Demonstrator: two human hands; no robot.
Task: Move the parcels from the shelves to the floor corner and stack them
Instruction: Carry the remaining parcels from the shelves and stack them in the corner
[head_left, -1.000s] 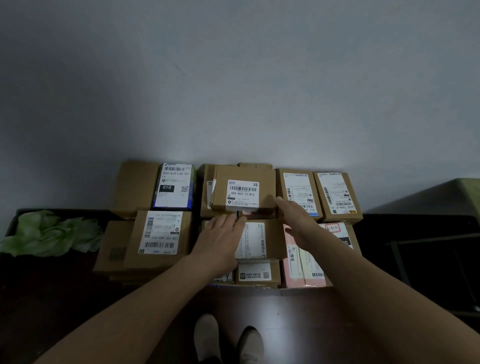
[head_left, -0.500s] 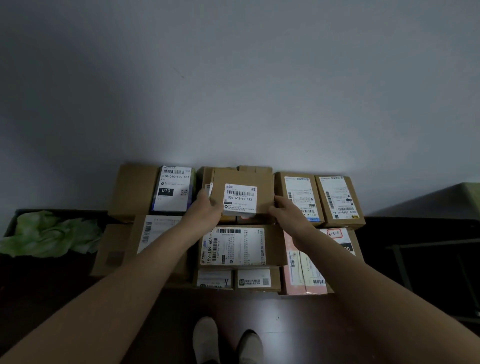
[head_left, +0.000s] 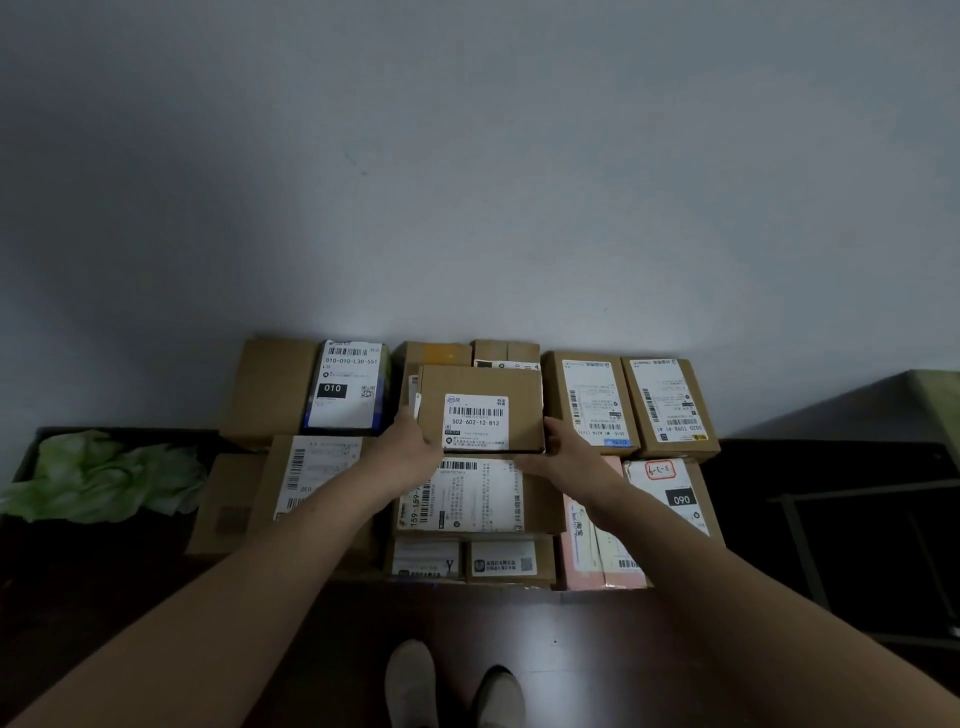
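Note:
Several cardboard parcels with white shipping labels are stacked on the floor against the grey wall. On top in the middle sits a brown parcel labelled 502-602-12-812 (head_left: 480, 408). My left hand (head_left: 410, 441) grips its left side and my right hand (head_left: 566, 447) grips its right side, near its front corners. Below it lies a wider parcel (head_left: 470, 496) with a large label. A parcel marked 010 (head_left: 350, 387) stands at the left, and two labelled parcels (head_left: 592, 402) (head_left: 670, 402) at the right.
A crumpled green bag (head_left: 104, 475) lies on the dark surface to the left. Pink parcels (head_left: 597, 551) and one marked 060 (head_left: 675, 493) sit at the right front. A dark metal frame (head_left: 857, 519) stands on the right. My shoes (head_left: 452, 686) are on the dark floor in front.
My left hand has moved from the lower parcel's top to the left side of the 502 parcel. Both hands now hold it from the sides, and it has shifted slightly.

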